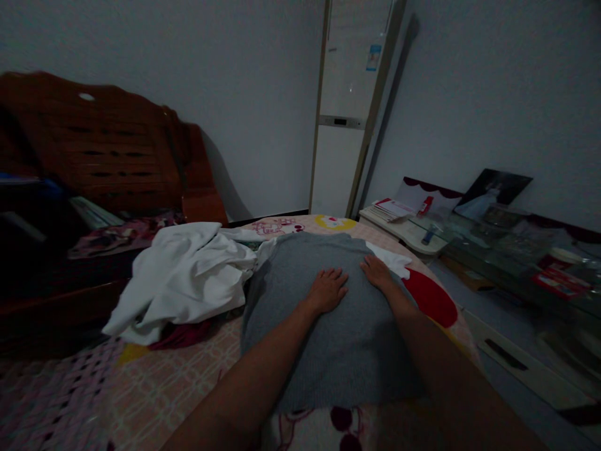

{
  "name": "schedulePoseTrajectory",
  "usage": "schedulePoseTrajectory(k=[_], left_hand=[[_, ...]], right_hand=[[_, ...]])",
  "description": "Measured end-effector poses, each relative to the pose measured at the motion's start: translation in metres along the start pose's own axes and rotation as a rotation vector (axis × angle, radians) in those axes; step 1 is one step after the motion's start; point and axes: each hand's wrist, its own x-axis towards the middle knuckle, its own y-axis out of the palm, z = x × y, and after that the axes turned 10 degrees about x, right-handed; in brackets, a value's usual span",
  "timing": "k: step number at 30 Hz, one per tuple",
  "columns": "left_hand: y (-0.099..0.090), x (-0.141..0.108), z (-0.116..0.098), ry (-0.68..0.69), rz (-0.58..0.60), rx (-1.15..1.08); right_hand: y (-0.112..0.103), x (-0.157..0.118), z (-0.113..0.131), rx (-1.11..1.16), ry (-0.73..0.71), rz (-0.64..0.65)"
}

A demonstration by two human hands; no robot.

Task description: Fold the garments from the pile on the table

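A grey knit garment (357, 357) lies spread out over a round table with a patterned cloth (188, 369). Flat on its upper middle rests my left hand (327, 290), fingers stretched out and slightly apart. My right hand (377, 274) also lies on the knit, near its upper right side, with its fingers extended. Neither hand grips anything. White cloth (389, 258) shows from under the garment's right edge. To the left sits a crumpled heap of white fabric (188, 275), with dark red cloth (181, 335) beneath it.
A wooden bench (107, 156) with clothes and other items stands at the left. Against the back corner is a tall white floor-standing air conditioner (340, 163). On the right, a glass-topped cabinet (498, 250) carries papers (392, 208) and a framed photo (493, 191).
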Motion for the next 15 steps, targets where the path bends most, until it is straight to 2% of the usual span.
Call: schedulePoseTrajectory(k=[9,12,15], left_hand=[[-0.005,-0.001,-0.004,-0.012,0.014,-0.003],[-0.006,-0.001,-0.005,-0.011,0.009,0.001],[-0.005,-0.002,-0.005,-0.005,0.001,0.008]], right_hand=[[0.024,-0.034,0.015,0.159,-0.262,-0.039],[0.023,-0.021,0.016,0.161,-0.258,-0.086],[0.014,0.006,0.022,0.134,-0.257,-0.157]])
